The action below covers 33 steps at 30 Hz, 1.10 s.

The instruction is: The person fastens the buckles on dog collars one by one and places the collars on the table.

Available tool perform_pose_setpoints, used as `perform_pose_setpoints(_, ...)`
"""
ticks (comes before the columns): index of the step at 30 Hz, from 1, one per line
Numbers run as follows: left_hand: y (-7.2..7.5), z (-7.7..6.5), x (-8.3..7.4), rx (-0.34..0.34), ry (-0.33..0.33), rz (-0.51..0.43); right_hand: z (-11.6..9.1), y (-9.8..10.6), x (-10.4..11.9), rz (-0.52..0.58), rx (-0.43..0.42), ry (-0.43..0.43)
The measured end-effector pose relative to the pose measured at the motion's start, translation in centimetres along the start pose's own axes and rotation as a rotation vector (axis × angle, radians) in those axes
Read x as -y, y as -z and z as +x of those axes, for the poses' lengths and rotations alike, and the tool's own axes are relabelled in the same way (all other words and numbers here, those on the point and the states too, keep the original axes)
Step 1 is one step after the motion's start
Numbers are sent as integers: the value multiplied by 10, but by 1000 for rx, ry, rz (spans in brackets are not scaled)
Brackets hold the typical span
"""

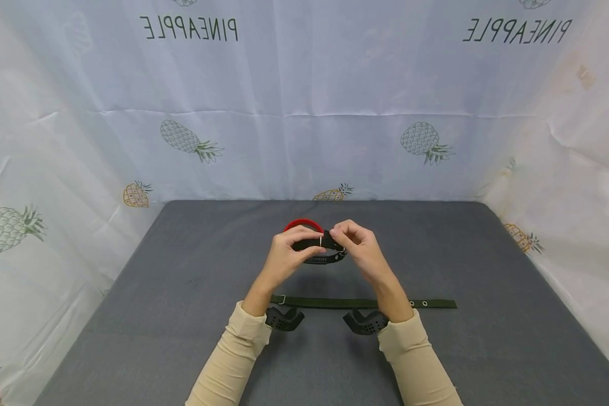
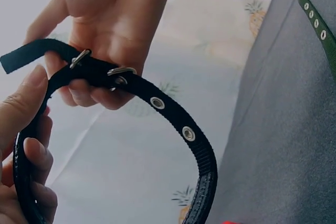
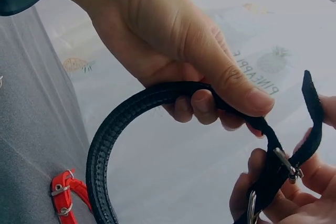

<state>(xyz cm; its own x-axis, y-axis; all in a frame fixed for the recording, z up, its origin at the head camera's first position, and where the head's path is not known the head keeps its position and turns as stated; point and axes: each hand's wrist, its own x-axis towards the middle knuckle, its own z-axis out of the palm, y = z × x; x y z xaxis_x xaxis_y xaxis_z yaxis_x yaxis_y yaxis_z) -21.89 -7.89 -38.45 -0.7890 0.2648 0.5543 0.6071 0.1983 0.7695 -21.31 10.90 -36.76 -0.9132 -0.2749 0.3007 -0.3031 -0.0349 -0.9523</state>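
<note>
Behind the fingers and off to either side of them, a pale curtain (image 1: 304, 84) printed with pineapples and mirrored lettering. Below the fingers, a dark grey table (image 1: 182, 282), stretching to the curtain's foot. Back from the fingers on the near side, a pair of cream sleeves (image 1: 230, 352), cuffs turned up. Raised over the table, fingertips close together, a left hand (image 1: 286, 248) and a right hand (image 1: 363, 248), both gripping. Nearer the sleeves than the fingers, a long green strap (image 1: 330, 303) laid flat, running beneath the wrists, its punched end out past the right one. Between the two sets of fingers, a black collar (image 3: 98, 156) bent into a loop, most of it hanging below them; left fingers curled round the band with the thumb laid along it, right fingers bent in behind the stretch at the fastening. On the table beyond the left fingers and partly hidden by them in the head view, a red collar (image 3: 63, 200). Short of the fingers, at the inner side of each wrist, black perforated mounts (image 1: 284, 320). Right at the right fingers, a metal buckle (image 2: 79, 59), the loose tip sticking out beyond it, and a metal loop (image 2: 122, 70). Along the band just past those same fingers, metal eyelets (image 2: 157, 103)
</note>
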Motion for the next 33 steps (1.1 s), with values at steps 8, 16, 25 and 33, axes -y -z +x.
perform_pose_setpoints(8,4,0,2,30,-19,-18,-1,-2,-1,22,2,55)
perform_pose_setpoints(16,5,0,4,45,-44,-31,-1,-3,0,47,25,97)
perform_pose_setpoints(25,8,0,4,55,-51,-13,0,-4,-1,25,40,92)
perform_pose_setpoints(33,9,0,4,62,-60,-31,0,-5,-1,19,30,87)
